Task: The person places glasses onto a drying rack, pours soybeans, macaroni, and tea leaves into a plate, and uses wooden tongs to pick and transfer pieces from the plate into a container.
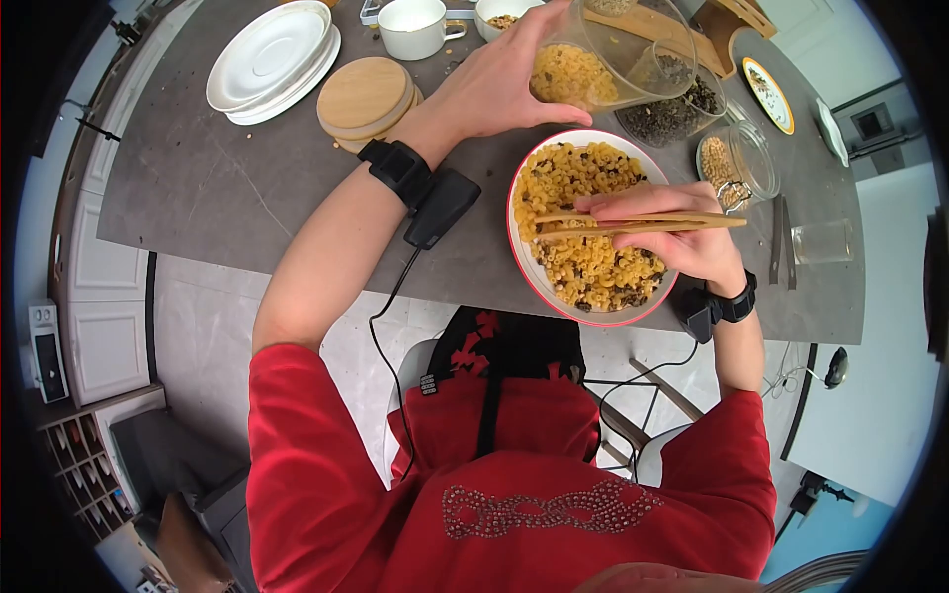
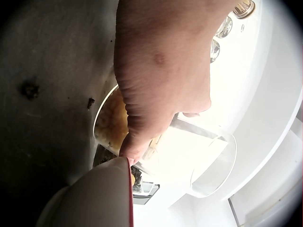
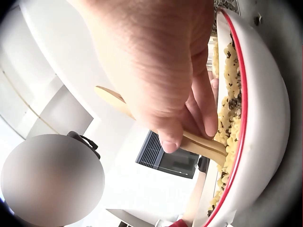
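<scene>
My left hand (image 1: 499,84) grips a clear glass jar (image 1: 633,59) of yellow macaroni (image 1: 573,77), lying tilted on its side beyond the bowl. In the left wrist view my thumb is by the red rim, and the palm hides part of the jar (image 2: 111,120). The white bowl (image 1: 527,267) with a red rim is filled with macaroni mixed with dark bits (image 1: 603,282). My right hand (image 1: 682,232) pinches wooden tongs (image 1: 633,219) over the bowl. Their tips (image 3: 215,152) reach into the pasta in the right wrist view.
Behind the bowl stands a container of dark seeds (image 1: 667,119); a jar of beige beans (image 1: 720,163) is to its right. Further right are dark tweezers (image 1: 779,242) and a glass (image 1: 822,242). Stacked plates (image 1: 267,59), wooden lids (image 1: 364,94) and a white cup (image 1: 410,30) occupy the left.
</scene>
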Action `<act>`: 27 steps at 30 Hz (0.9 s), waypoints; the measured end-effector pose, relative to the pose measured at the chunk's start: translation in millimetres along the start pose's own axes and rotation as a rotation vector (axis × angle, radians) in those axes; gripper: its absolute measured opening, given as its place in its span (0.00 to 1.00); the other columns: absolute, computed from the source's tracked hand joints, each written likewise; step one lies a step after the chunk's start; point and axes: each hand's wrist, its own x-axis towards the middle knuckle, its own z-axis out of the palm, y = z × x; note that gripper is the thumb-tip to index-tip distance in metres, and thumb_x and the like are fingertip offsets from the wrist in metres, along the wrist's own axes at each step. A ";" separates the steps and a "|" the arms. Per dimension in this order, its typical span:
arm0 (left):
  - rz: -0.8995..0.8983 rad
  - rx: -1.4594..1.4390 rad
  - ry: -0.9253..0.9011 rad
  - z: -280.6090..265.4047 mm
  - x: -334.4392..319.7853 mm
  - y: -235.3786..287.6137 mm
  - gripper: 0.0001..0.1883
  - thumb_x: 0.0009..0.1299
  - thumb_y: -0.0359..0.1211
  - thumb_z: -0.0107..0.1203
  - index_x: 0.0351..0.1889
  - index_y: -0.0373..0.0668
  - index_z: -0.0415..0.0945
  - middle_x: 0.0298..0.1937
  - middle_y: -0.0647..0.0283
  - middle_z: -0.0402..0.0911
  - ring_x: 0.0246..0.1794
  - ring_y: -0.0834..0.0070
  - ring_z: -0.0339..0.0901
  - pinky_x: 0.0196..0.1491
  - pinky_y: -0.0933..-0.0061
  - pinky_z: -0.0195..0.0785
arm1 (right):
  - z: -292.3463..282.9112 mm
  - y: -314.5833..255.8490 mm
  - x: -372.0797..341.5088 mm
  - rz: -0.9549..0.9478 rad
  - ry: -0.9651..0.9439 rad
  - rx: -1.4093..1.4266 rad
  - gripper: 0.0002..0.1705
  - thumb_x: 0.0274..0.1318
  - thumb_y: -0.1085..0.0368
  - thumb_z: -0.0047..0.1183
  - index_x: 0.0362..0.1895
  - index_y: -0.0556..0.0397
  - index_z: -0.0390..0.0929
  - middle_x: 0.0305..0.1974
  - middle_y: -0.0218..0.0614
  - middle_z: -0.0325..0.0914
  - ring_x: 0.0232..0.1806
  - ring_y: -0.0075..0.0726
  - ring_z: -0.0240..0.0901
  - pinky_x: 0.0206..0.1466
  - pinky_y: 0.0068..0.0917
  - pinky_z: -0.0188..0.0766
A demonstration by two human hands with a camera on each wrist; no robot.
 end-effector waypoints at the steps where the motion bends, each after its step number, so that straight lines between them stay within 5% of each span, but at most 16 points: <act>1: 0.001 -0.001 -0.002 -0.5 -0.4 -0.2 0.59 0.55 0.52 0.81 0.78 0.41 0.54 0.77 0.51 0.67 0.73 0.53 0.71 0.75 0.52 0.67 | -1.4 0.7 0.5 -0.059 -0.004 -0.062 0.15 0.58 0.71 0.68 0.49 0.66 0.86 0.50 0.53 0.88 0.53 0.49 0.88 0.57 0.37 0.84; 21: -0.086 0.005 -0.013 0.1 -2.3 -2.1 0.58 0.56 0.49 0.81 0.78 0.41 0.55 0.76 0.51 0.69 0.73 0.54 0.71 0.74 0.54 0.67 | -14.3 0.7 -7.1 -0.023 0.168 -0.019 0.13 0.65 0.68 0.65 0.47 0.67 0.85 0.46 0.57 0.88 0.52 0.56 0.88 0.55 0.42 0.86; 22: -0.029 0.029 -0.003 0.0 -0.1 -3.8 0.62 0.55 0.58 0.79 0.79 0.41 0.52 0.74 0.41 0.69 0.73 0.45 0.71 0.70 0.52 0.69 | -20.7 3.5 -7.6 -0.068 0.217 0.012 0.13 0.64 0.70 0.65 0.48 0.66 0.85 0.47 0.53 0.89 0.52 0.50 0.88 0.56 0.39 0.85; 23: -0.026 0.024 -0.001 0.7 -0.4 -5.3 0.62 0.55 0.58 0.79 0.79 0.41 0.52 0.74 0.41 0.69 0.73 0.45 0.71 0.70 0.52 0.69 | -23.7 4.5 -10.1 -0.104 0.265 0.047 0.13 0.63 0.71 0.65 0.50 0.65 0.85 0.48 0.50 0.89 0.52 0.45 0.88 0.57 0.37 0.84; 25: -0.058 0.025 -0.009 2.7 -2.2 -6.6 0.59 0.56 0.49 0.81 0.79 0.41 0.53 0.77 0.51 0.68 0.75 0.56 0.69 0.76 0.55 0.65 | -24.3 3.1 -14.8 -0.080 0.322 0.110 0.12 0.65 0.71 0.64 0.50 0.65 0.84 0.47 0.51 0.89 0.53 0.46 0.87 0.57 0.38 0.84; 27: -0.053 0.011 -0.011 3.1 -3.1 -5.6 0.59 0.56 0.49 0.81 0.79 0.41 0.53 0.77 0.51 0.68 0.75 0.56 0.69 0.75 0.55 0.65 | -24.8 4.0 -14.0 -0.043 0.367 0.026 0.12 0.65 0.73 0.64 0.50 0.66 0.84 0.46 0.50 0.89 0.54 0.46 0.87 0.58 0.37 0.84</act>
